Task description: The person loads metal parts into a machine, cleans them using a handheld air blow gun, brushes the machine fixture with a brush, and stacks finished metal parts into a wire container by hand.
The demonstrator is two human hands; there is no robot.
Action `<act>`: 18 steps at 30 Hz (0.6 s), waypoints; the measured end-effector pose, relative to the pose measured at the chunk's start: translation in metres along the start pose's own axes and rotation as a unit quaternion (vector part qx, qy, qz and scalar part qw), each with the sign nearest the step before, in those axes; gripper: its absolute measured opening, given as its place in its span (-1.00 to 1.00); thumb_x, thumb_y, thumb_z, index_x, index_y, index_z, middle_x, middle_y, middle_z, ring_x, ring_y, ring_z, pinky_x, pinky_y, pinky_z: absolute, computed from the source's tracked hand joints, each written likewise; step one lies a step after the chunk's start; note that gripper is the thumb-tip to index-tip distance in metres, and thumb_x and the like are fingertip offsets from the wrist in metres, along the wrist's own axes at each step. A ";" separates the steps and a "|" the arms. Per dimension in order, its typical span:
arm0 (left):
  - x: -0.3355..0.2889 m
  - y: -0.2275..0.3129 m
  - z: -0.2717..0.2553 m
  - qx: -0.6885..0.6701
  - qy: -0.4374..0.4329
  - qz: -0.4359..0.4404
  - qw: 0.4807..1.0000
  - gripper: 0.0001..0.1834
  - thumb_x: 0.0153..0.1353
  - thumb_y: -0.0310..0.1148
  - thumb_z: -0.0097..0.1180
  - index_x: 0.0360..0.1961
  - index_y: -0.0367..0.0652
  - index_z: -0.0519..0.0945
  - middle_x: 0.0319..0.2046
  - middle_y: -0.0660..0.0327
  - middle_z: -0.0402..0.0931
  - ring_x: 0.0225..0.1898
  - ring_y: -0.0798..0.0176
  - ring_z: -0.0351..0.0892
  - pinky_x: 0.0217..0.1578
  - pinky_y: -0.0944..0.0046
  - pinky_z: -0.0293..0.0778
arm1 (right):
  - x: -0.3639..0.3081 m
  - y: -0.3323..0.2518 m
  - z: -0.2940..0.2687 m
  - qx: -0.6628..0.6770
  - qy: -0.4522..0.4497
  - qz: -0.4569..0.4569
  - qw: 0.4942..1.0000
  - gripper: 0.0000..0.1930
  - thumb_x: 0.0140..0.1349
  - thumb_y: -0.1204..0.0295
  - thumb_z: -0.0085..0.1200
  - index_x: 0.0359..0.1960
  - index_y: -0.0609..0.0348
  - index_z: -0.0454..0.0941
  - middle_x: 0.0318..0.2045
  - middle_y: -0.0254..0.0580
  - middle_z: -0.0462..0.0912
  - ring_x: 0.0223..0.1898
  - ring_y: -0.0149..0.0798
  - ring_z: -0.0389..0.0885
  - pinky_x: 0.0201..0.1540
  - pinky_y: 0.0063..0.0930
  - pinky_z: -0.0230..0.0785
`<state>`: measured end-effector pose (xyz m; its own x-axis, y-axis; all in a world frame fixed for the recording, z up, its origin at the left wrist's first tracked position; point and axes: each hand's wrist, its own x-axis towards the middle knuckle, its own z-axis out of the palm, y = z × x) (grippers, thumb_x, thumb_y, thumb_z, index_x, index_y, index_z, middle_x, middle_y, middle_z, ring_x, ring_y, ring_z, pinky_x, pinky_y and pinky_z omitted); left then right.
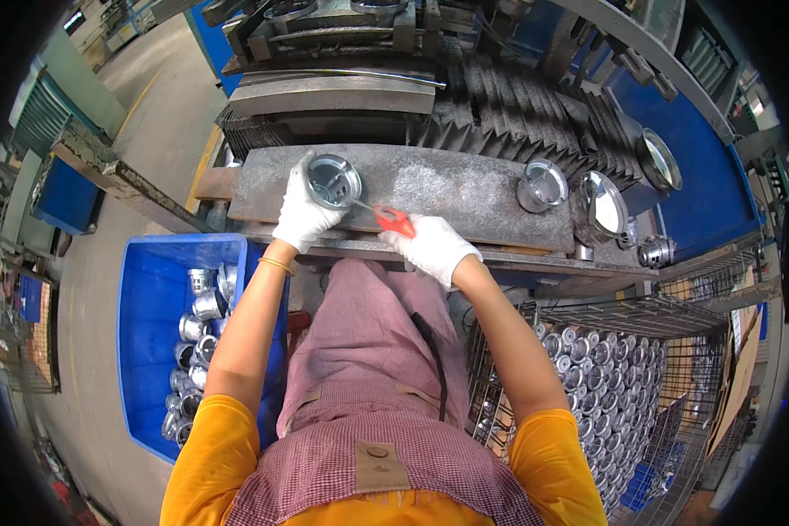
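Note:
My left hand (300,217), in a white glove, grips a round, hollow metal casting (352,187) at its left side, with the opening facing up and slots showing inside. It is held over the left part of a grey metal plate (473,182). A red-handled tool (395,223) with a thin metal shaft is in my white-gloved right hand (440,249). Its tip reaches the casting's lower right edge; whether it touches is too small to tell. Farther right on the plate stands a second, similar casting (542,188), apart from both hands.
Left of my legs, a blue bin (184,240) holds several loose castings. To the right, a wire basket (633,316) is packed with castings in rows. Round metal containers (603,210) stand at the plate's right end. Dark pleated machine covers (517,101) rise behind the plate.

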<state>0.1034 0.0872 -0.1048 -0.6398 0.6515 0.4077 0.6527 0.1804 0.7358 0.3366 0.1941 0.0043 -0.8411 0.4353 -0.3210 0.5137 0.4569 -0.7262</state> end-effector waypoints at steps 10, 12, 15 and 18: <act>0.003 0.006 -0.063 -0.046 -0.048 -0.046 0.997 -0.04 -0.37 -0.31 0.55 0.15 -0.23 0.33 0.08 0.02 0.39 0.09 0.11 0.42 0.11 0.17 0.38 | -0.061 0.052 -0.043 0.337 0.165 -0.036 0.926 -0.55 0.22 0.16 0.10 -0.01 0.24 0.44 -0.45 -0.24 0.59 -0.57 -0.47 0.51 -0.60 -0.62 0.29; 0.012 0.038 -0.080 0.283 0.067 0.073 0.954 -0.09 -0.31 -0.28 0.49 0.15 -0.24 0.34 0.03 -0.07 0.42 0.08 0.01 0.43 0.11 0.10 0.39 | -0.103 0.066 -0.070 0.362 0.199 -0.022 0.910 -0.60 0.22 0.21 0.09 -0.04 0.26 0.46 -0.48 -0.27 0.57 -0.62 -0.53 0.45 -0.67 -0.66 0.21; 0.025 0.129 -0.020 0.164 0.026 0.248 0.954 -0.31 -0.10 -0.31 0.33 0.11 -0.25 0.41 0.07 -0.07 0.40 0.08 -0.06 0.42 0.14 0.01 0.33 | -0.145 0.093 -0.084 0.425 0.321 0.037 0.846 -0.67 0.21 0.27 0.09 -0.11 0.28 0.50 -0.44 -0.22 0.64 -0.72 -0.52 0.39 -0.67 -0.66 0.21; 0.019 0.186 0.106 0.109 -0.134 0.290 0.941 -0.42 0.11 -0.11 0.16 0.19 0.15 0.38 0.01 -0.09 0.43 0.03 -0.12 0.45 0.03 -0.04 0.38 | -0.156 0.098 -0.080 0.378 0.385 -0.007 0.842 -0.66 0.21 0.28 0.09 -0.09 0.27 0.49 -0.37 -0.16 0.67 -0.62 -0.49 0.50 -0.68 -0.67 0.22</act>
<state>0.2559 0.2115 -0.0178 -0.0440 0.8438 0.5349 0.9469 -0.1355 0.2916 0.5321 0.2333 0.0315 -0.3368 0.9410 -0.0318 0.0055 -0.0318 -0.9995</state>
